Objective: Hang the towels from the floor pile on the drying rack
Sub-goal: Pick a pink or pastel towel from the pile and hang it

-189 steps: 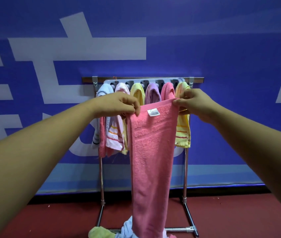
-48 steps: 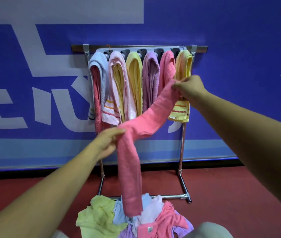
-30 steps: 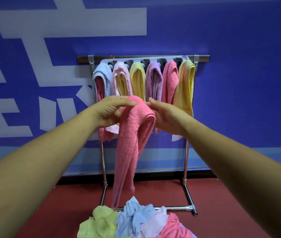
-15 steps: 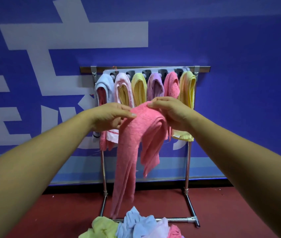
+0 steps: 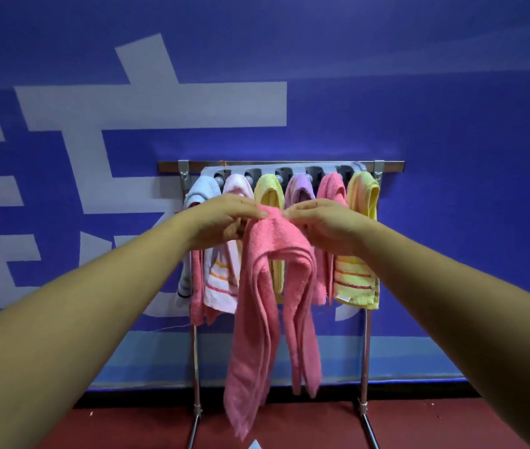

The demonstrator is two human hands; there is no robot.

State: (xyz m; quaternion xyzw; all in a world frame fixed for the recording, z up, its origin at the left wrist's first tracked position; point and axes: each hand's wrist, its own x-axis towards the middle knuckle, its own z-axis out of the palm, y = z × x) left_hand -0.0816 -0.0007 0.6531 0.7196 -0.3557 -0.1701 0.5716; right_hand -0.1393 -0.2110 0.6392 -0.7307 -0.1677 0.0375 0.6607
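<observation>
Fingers [image 5: 250, 211] of the left hand [image 5: 221, 222] and of the right hand [image 5: 325, 226] are pinching the top fold of a pink towel [image 5: 266, 286], fingertips of the two hands nearly meeting over the fold. Thumbs are lying under the cloth; cannot tell their exact hold.

Blue wall [image 5: 451, 108] with large pale lettering is filling the far side of the view. Dark red floor [image 5: 305, 422] is running along the bottom.

Drying rack [image 5: 366, 351] is standing on the floor against the wall, two metal posts carrying a top bar with a row of pegs.

The pink towel is hanging doubled from the fingers, near side of the rack and in front of its middle, not resting on any peg. Its left half is reaching lower than its right half; both ends are hanging free above the floor.

Six towels are hanging on the rack, left to right:
- light blue towel [image 5: 203, 189]
- pale pink striped towel [image 5: 223, 281]
- yellow towel [image 5: 268, 192]
- purple towel [image 5: 299, 192]
- second pink towel [image 5: 331, 189]
- yellow striped towel [image 5: 359, 283]

The hands are partly covering the first five.

A pale blue corner of cloth [image 5: 254, 444] is showing at the bottom edge, below the held towel.
</observation>
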